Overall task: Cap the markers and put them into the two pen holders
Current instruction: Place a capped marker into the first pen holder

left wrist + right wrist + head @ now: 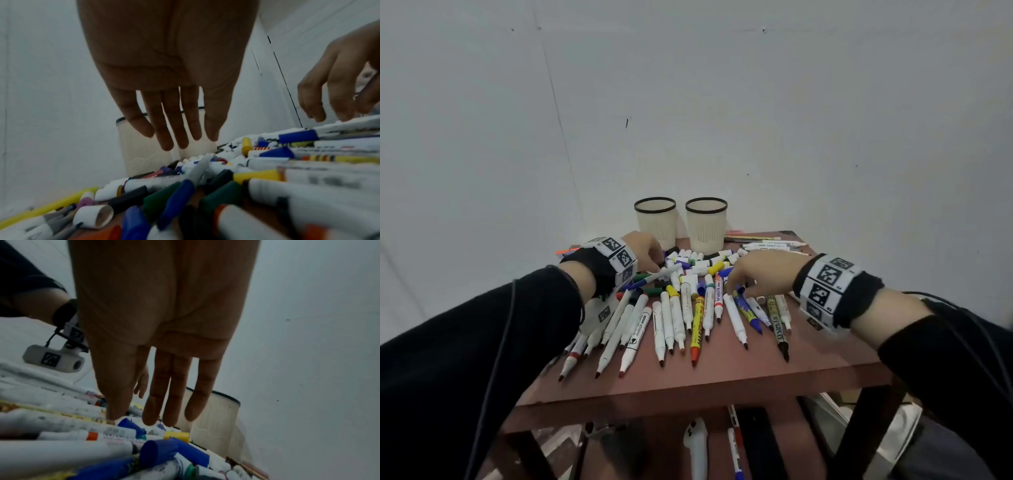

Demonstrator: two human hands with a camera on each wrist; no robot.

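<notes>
Both the left hand (pixel 643 250) and right hand (pixel 760 272) hover spread and empty over the uncapped markers (pixel 678 318) and loose caps (pixel 698 262) strewn on the tabletop (pixel 722 373), so picking seems just starting; next needs a matching cap, then the empty pen holders (pixel 655 219).

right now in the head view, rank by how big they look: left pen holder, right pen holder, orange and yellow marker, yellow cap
1. left pen holder and right pen holder: alike, no ranking
2. orange and yellow marker: long but thin, and nearer the camera
3. yellow cap
</notes>
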